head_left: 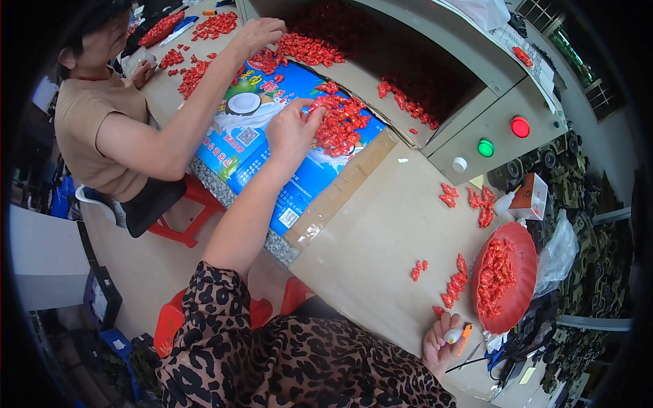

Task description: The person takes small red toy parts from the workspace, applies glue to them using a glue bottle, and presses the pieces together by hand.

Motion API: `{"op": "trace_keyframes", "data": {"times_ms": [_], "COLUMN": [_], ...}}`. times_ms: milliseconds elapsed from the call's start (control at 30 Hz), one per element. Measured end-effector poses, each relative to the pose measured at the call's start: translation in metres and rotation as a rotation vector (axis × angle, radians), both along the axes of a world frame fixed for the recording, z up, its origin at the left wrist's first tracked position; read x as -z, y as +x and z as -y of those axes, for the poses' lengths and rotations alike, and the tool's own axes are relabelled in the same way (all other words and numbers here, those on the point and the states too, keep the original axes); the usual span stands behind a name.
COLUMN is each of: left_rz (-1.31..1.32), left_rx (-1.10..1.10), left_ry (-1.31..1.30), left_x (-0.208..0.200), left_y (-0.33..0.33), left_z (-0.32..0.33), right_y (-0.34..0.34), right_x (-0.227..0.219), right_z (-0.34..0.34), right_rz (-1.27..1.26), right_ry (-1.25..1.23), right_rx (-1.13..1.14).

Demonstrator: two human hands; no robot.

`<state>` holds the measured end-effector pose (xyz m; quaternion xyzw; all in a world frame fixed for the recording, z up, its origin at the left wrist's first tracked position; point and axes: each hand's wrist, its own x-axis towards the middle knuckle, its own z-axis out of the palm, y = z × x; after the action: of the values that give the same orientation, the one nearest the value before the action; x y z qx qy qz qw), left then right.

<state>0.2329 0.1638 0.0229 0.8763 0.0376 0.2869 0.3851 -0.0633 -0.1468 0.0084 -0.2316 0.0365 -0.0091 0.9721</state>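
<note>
My left hand [292, 132] reaches over the blue printed cardboard [272, 197], with thumb and forefinger slightly apart at the edge of a pile of small glossy red pieces [340, 126]. No piece shows between those fingertips. At the lower right, my right hand [437, 345] is closed around a small white bottle [452, 335], mostly hidden by the fingers. An orange tool [465, 338] shows beside that bottle; whether I grip it too, I cannot tell. A single red piece [439, 311] is at the fingertips of this hand.
A red oval dish [530, 272] of red pieces stands right, near loose pieces [456, 282]. Ahead is a metal cabinet [462, 126] with a wide opening and coloured buttons. A co-worker [112, 129] sits at left, one hand [262, 34] over more pieces. A red stool [190, 214] stands below.
</note>
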Motion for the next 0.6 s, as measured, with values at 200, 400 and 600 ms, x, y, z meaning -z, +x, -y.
{"op": "trace_keyframes", "data": {"times_ms": [200, 400, 600], "left_rz": [-0.317, -0.385, -0.23], "left_rx": [-0.253, -0.178, -0.168], "left_ry": [0.277, 0.313, 0.288], "left_x": [0.004, 0.011, 0.018], "left_y": [0.01, 0.01, 0.006], "left_z": [-0.022, -0.029, -0.029], "right_y": [-0.001, 0.0, -0.003], "right_x": [-0.001, -0.003, 0.0], "right_z": [0.0, 0.0, 0.001], "right_rz": [0.0, -0.01, 0.031], "right_ry": [0.005, 0.008, -0.026], "right_rx": [0.008, 0.003, -0.011]}}
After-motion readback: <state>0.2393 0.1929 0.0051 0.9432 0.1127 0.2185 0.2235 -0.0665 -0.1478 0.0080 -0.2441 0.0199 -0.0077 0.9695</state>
